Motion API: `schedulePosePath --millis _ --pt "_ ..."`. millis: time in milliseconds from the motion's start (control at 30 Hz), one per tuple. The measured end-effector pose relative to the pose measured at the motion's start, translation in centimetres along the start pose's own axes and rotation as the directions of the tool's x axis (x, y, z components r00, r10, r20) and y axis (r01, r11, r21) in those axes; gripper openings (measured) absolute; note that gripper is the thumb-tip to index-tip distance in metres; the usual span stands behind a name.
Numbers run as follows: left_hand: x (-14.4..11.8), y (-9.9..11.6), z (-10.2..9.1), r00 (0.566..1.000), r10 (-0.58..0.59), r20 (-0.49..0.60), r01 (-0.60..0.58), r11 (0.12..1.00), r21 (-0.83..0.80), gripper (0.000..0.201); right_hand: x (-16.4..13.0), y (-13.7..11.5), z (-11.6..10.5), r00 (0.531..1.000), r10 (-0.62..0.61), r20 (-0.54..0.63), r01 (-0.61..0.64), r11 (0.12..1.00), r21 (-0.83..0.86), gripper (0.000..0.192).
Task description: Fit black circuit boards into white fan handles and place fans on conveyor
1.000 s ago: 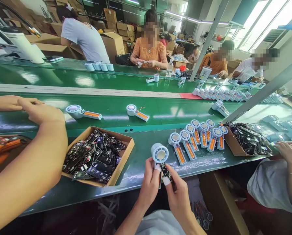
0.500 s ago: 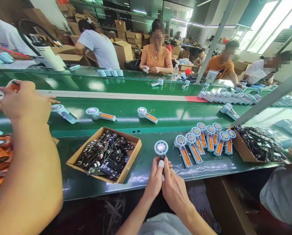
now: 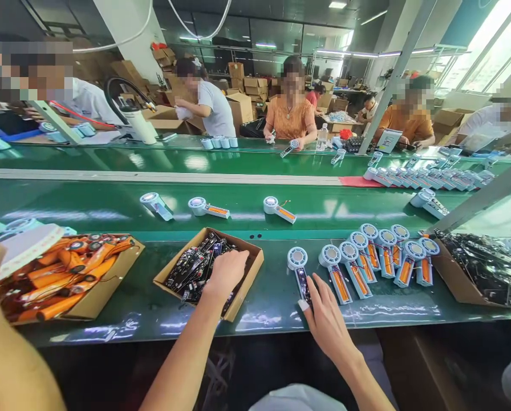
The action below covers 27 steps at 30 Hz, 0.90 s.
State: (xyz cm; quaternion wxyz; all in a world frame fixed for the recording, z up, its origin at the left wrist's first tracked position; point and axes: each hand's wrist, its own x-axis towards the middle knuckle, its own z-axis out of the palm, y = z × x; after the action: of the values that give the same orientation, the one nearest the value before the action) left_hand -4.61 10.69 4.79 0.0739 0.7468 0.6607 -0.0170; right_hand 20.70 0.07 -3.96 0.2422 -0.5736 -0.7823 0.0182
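My left hand (image 3: pixel 226 275) reaches into a cardboard box (image 3: pixel 247 288) of black circuit boards (image 3: pixel 187 274). Its fingers point down among the boards and are mostly hidden, so their grip does not show. A light-blue handheld fan (image 3: pixel 297 260) lies on the table, its handle towards me with a black circuit board (image 3: pixel 302 283) in it. Beside the lower end of that handle rests my right hand (image 3: pixel 326 317), open, fingers apart, the thumb with a white cover touching or very near the handle. Several fans (image 3: pixel 339 279) with orange cells showing stand grouped to its right.
On the left is a box of orange battery cells (image 3: pixel 76 274), with a co-worker's arm (image 3: pixel 11 348) in front. More fans (image 3: pixel 276 208) lie on the green conveyor (image 3: pixel 110 200). A metal post (image 3: pixel 482 191) slants across the right, near another box of boards (image 3: pixel 456 279).
Both hands held the fan together; now it lies on the table. My left hand has gone left into the board box, and the right has spread its fingers. The view has turned left.
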Motion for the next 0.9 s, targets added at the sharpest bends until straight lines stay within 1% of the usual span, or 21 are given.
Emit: schedulePosePath --millis 100,167,200,233,267,300,333,367,400,433,467,500,533,567,633,667,700,767,833,867,900 --pt "0.4 0.0 -0.3 1.000 0.019 -0.002 -0.019 1.000 0.005 0.030 -0.2 0.7 -1.4 1.000 0.008 0.009 -0.008 0.999 0.053 0.050" --pt "-0.2 -0.4 -0.9 0.998 0.031 -0.050 -0.033 0.998 -0.045 0.028 -0.5 1.2 -2.6 1.000 0.027 0.003 -0.027 0.996 0.089 0.049" --pt "-0.7 -0.8 -1.2 0.994 0.024 -0.107 -0.036 0.992 -0.117 0.026 -0.6 1.5 -3.2 0.999 0.036 -0.007 -0.035 0.994 0.107 0.048" --pt "-1.2 -1.2 -1.5 0.980 -0.012 -0.198 -0.039 0.968 -0.249 0.024 -0.7 1.8 -3.8 0.999 0.045 -0.022 -0.042 0.991 0.126 0.047" --pt "-1.9 -1.5 -1.9 0.950 -0.085 -0.301 -0.050 0.909 -0.413 0.023 -0.8 2.2 -4.3 0.997 0.055 -0.047 -0.048 0.988 0.144 0.046" --pt "-2.5 -1.6 -2.1 0.904 -0.190 -0.384 -0.076 0.811 -0.580 0.024 -0.8 2.6 -4.8 0.994 0.077 -0.079 -0.063 0.985 0.161 0.043" --pt "-3.2 -1.6 -2.2 0.855 -0.307 -0.418 -0.113 0.677 -0.727 0.026 -0.8 3.0 -5.2 0.987 0.114 -0.116 -0.092 0.980 0.176 0.040" --pt "-3.8 -1.4 -2.2 0.820 -0.407 -0.403 -0.153 0.522 -0.839 0.028 -0.7 3.4 -5.6 0.974 0.167 -0.156 -0.137 0.973 0.186 0.037" --pt "-4.4 -0.9 -2.1 0.807 -0.473 -0.353 -0.188 0.361 -0.913 0.028 -0.6 3.9 -5.8 0.955 0.227 -0.192 -0.191 0.964 0.188 0.034" --pt "-5.0 -0.3 -1.8 0.828 -0.484 -0.285 -0.206 0.210 -0.956 0.029 -0.4 4.2 -5.9 0.934 0.281 -0.219 -0.245 0.953 0.179 0.033" --pt "-5.5 0.6 -1.3 0.864 -0.452 -0.222 -0.204 0.089 -0.975 0.029 -0.1 4.5 -5.9 0.918 0.319 -0.235 -0.289 0.945 0.156 0.032" --pt "-5.9 1.7 -0.7 0.902 -0.395 -0.175 -0.191 0.000 -0.982 0.028 0.2 4.7 -5.9 0.911 0.333 -0.242 -0.313 0.942 0.121 0.031" --pt "-6.3 2.9 0.1 0.933 -0.330 -0.145 -0.172 -0.052 -0.984 0.027 0.5 4.8 -5.8 0.917 0.318 -0.241 -0.309 0.948 0.075 0.030" --pt "-6.6 4.2 0.9 0.954 -0.277 -0.116 -0.142 -0.077 -0.987 0.024 0.9 4.8 -5.7 0.935 0.277 -0.223 -0.279 0.960 0.022 0.030" --pt "-7.1 6.8 2.5 0.956 -0.282 -0.083 -0.103 -0.056 -0.993 0.024 1.8 4.8 -5.7 0.978 0.152 -0.142 -0.166 0.982 -0.087 0.034" --pt "-7.3 8.1 3.2 0.966 -0.256 -0.049 -0.063 -0.044 -0.997 0.025 2.3 4.7 -5.6 0.992 0.090 -0.088 -0.101 0.986 -0.134 0.037" --pt "-7.5 9.4 3.9 0.980 -0.200 -0.004 -0.014 -0.048 -0.999 0.028 2.7 4.7 -5.6 0.999 0.040 -0.032 -0.045 0.984 -0.174 0.040" --pt "-7.8 11.7 5.0 0.994 -0.076 0.083 0.074 -0.116 -0.991 0.033 3.5 4.8 -5.7 0.999 -0.011 0.053 0.023 0.974 -0.224 0.036" --pt "-8.0 13.6 5.9 0.988 0.055 0.142 0.150 -0.183 -0.972 0.046 4.1 5.1 -5.7 0.995 -0.035 0.095 0.056 0.973 -0.223 0.028" --pt "-8.1 14.5 6.3 0.980 0.127 0.153 0.176 -0.197 -0.964 0.050 4.3 5.3 -5.8 0.993 -0.048 0.104 0.068 0.978 -0.198 0.027" --pt "-8.1 15.1 6.7 0.971 0.187 0.152 0.188 -0.192 -0.963 0.047 4.4 5.5 -5.8 0.993 -0.063 0.104 0.079 0.985 -0.155 0.027"
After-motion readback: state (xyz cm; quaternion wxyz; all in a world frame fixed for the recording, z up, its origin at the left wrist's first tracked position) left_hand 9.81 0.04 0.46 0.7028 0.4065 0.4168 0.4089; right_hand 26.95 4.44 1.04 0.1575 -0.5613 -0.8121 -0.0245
